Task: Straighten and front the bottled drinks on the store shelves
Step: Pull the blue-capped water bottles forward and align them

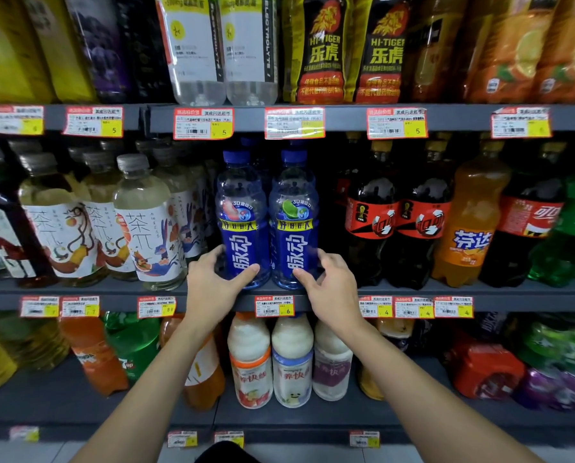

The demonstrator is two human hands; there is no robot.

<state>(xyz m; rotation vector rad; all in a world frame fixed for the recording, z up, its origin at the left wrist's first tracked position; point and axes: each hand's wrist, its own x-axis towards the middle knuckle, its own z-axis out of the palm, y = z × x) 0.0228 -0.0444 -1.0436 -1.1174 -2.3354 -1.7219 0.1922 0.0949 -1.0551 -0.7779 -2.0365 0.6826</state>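
Two blue sports-drink bottles stand side by side at the front of the middle shelf (79,287), labels facing me. My left hand (217,284) wraps the base of the left blue bottle (241,225), thumb across its front and fingers behind its left side. My right hand (329,285) wraps the base of the right blue bottle (294,225), thumb on its label and fingers around its right side. More blue caps show behind them in the dark.
Tea bottles (149,222) stand left of the blue pair, dark cola bottles (372,215) and an orange soda (469,222) to the right. Milk-drink bottles (291,362) sit on the shelf below. Electrolyte and energy drinks fill the shelf above. Price tags (274,305) line the edges.
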